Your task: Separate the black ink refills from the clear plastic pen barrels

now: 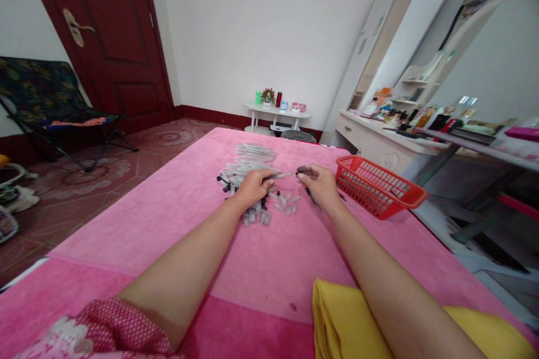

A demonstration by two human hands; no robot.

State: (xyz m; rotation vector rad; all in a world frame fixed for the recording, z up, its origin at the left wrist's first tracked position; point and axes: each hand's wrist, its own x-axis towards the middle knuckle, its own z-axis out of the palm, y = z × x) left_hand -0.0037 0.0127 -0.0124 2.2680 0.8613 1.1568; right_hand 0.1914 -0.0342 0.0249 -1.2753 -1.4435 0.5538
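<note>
My left hand [254, 186] is closed around a slim translucent pen barrel [284, 175], its free end pointing right. Facing that end, my right hand [320, 182] pinches a small black piece [298, 173], which looks like a pen plug; a narrow gap separates the two. Dark smudges mark the right fingertips. Beyond my left hand lies a pile of similar translucent barrels [252, 154]. Small black pieces [224, 180] lie at its left edge. Several short clear caps [287, 203] are scattered between my hands, and more clear caps [256, 216] lie below the left one.
A red plastic basket [381, 189] stands right of my right hand on the pink cloth [168, 224]. Thin dark sticks [310, 196] lie beside that hand. Folded yellow fabric [349, 320] lies under my right forearm. A cluttered dresser [379, 143] stands farther right.
</note>
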